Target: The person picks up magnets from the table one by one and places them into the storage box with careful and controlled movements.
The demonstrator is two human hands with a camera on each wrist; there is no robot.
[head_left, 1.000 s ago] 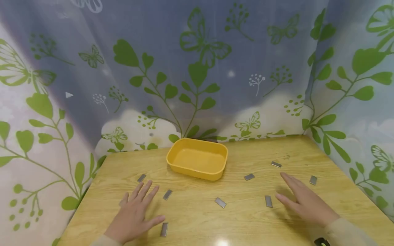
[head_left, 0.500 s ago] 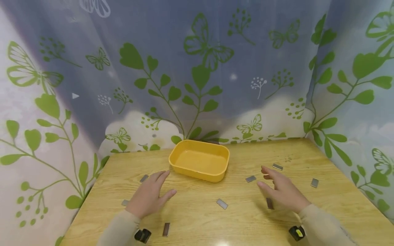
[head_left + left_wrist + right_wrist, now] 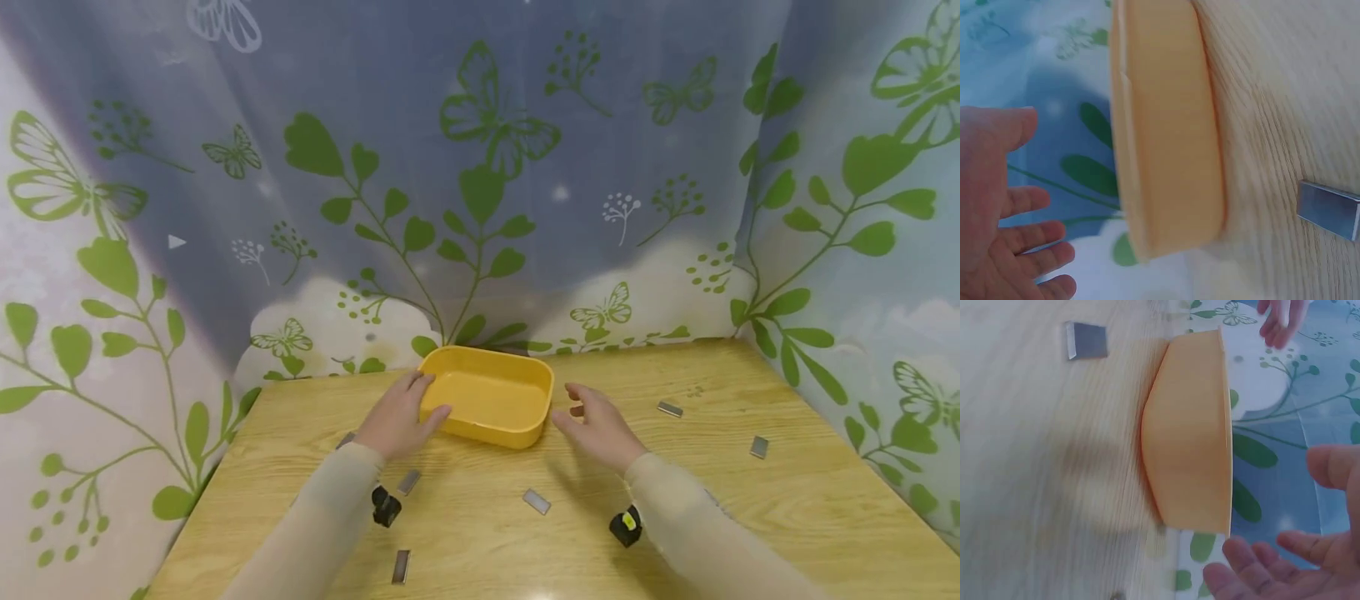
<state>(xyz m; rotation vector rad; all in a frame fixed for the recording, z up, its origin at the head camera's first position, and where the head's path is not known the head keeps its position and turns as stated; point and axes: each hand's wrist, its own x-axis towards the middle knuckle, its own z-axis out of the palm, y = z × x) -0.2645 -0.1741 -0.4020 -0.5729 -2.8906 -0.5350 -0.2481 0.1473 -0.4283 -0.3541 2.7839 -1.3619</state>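
Note:
A yellow plastic bin point(image 3: 487, 431), low with rounded corners, sits at the back of the wooden table; nothing shows inside it. My left hand point(image 3: 397, 419) is at its left end, fingers relaxed and thumb spread. In the left wrist view this hand point(image 3: 991, 212) shows a gap between its fingertips and the bin wall point(image 3: 1175, 125). Just off the right end is my right hand point(image 3: 600, 429), fingers loosely bent. The right wrist view has that hand point(image 3: 1297, 550) beside the bin's rim point(image 3: 1229, 456), holding nothing.
Small grey metal blocks lie scattered about: one in front of the bin point(image 3: 536, 501), one near the left wrist point(image 3: 408, 482), one at the front point(image 3: 401, 567), and others at right point(image 3: 759, 447). A patterned curtain point(image 3: 480, 208) hangs behind the table. Each wrist wears a black camera.
Both hands have moved inward and forward from the table's sides to the bin's two ends. The right hand and arm now cover some metal blocks. The bin stays in place.

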